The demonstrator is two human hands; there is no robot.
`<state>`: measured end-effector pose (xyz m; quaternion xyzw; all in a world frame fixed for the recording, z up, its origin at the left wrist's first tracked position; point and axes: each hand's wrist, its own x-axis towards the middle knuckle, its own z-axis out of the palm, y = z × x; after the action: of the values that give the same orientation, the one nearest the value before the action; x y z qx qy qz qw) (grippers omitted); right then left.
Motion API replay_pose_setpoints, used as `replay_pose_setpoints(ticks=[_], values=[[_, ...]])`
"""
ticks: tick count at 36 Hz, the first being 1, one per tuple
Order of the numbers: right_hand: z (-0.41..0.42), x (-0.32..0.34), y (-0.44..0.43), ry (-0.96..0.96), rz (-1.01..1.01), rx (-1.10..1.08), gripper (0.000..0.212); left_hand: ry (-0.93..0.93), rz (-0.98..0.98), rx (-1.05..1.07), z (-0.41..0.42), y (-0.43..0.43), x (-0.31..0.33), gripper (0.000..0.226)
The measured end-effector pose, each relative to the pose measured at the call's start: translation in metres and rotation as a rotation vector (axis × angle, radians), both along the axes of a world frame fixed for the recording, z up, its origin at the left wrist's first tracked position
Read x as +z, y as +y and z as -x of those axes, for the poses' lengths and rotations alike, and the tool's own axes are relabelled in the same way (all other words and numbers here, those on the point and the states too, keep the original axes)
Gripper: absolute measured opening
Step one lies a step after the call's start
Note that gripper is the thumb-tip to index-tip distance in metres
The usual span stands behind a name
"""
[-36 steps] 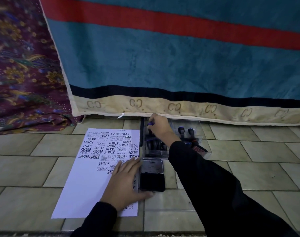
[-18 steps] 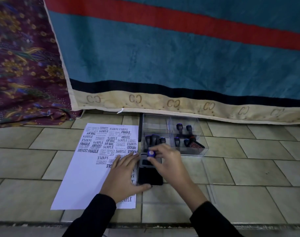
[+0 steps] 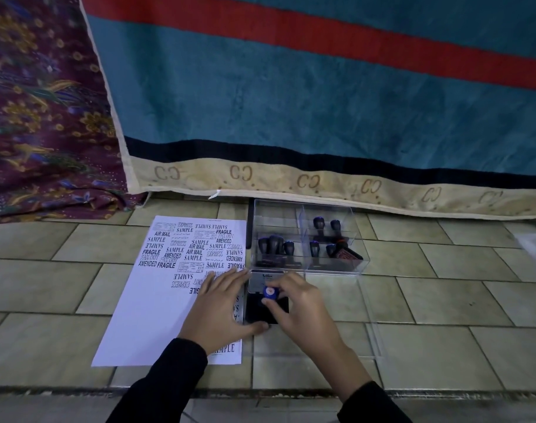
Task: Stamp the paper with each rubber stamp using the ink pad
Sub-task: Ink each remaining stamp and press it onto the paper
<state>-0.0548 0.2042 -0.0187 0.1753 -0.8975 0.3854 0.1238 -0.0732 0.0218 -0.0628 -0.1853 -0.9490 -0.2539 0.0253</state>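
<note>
White paper (image 3: 156, 300), a single rectangular sheet, is laid on the beige tiled floor (image 3: 443, 300). Its half toward 12 o'clock is crowded with dark impressions: AIR MAIL, SAMPLE, FRAGILE, AMENDED, EXPRESS and FAX OUT can be read, several more than once and some upside down. More prints run down the edge at 3 o'clock, while the corner toward 7 o'clock is bare.

At 3 o'clock from the sheet, touching its edge, the black rectangular ink pad (image 3: 256, 308) is seen with its lid open. A rubber stamp (image 3: 270, 293) with a round blue cap is pinched by the fingertips of the right hand (image 3: 303, 309) and held upright over the pad; whether its face is pressed into the ink cannot be told. The left hand (image 3: 221, 303) is spread flat on the paper, fingers straight, with the thumb reaching to the pad's near corner.

At 12 o'clock from the pad stands a clear plastic compartment box (image 3: 336, 270), where the other dark-handled stamps (image 3: 274, 245) are kept.

The task is judged well advanced, though not finished: this stamp is at the inking step, and its print has yet to be made. Which boxed stamps have already been used cannot be told.
</note>
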Motion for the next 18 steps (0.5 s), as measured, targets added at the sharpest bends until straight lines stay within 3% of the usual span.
replay_pose_setpoints(ticks=[18], values=[[0.004,0.003,0.001,-0.084,-0.010,-0.045,0.016,-0.023,-0.039,-0.005,0.001,0.000,-0.001,0.102]])
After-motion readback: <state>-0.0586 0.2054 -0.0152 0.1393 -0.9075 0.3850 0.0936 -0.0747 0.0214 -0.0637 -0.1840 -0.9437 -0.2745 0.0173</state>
